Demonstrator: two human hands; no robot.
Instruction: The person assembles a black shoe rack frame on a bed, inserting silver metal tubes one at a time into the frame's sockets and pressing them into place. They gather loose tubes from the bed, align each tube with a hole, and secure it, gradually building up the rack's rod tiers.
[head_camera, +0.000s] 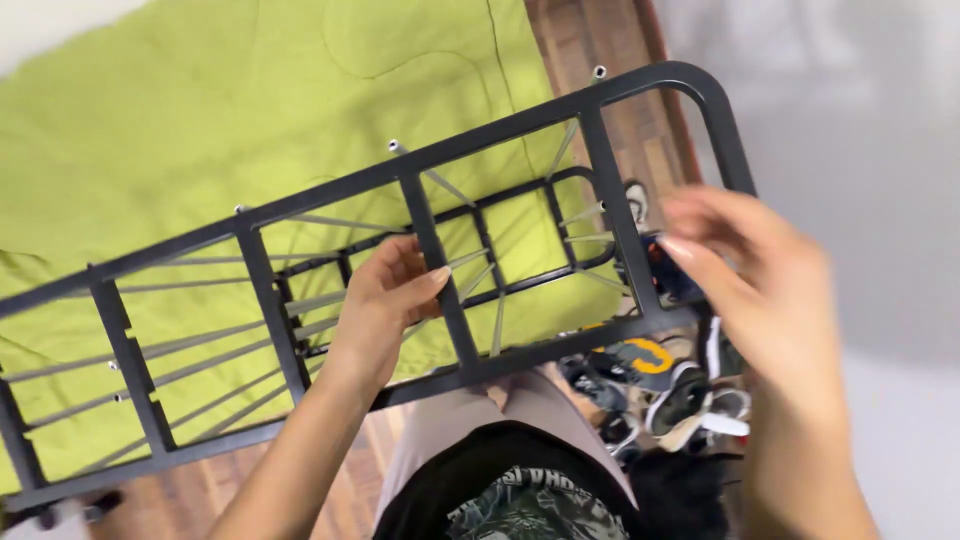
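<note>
A dark metal rack frame is held slantwise above a bed covered by a green quilt; thin grey rods run from it to a second, smaller frame behind; the left hand is clasped around one upright bar near the frame's middle; the right hand, blurred, is raised just beside the rounded end, fingers loosely curled and gripping nothing; a heap of shoes is seen below on the wooden floor; pale trousers lie under the lower rail.
</note>
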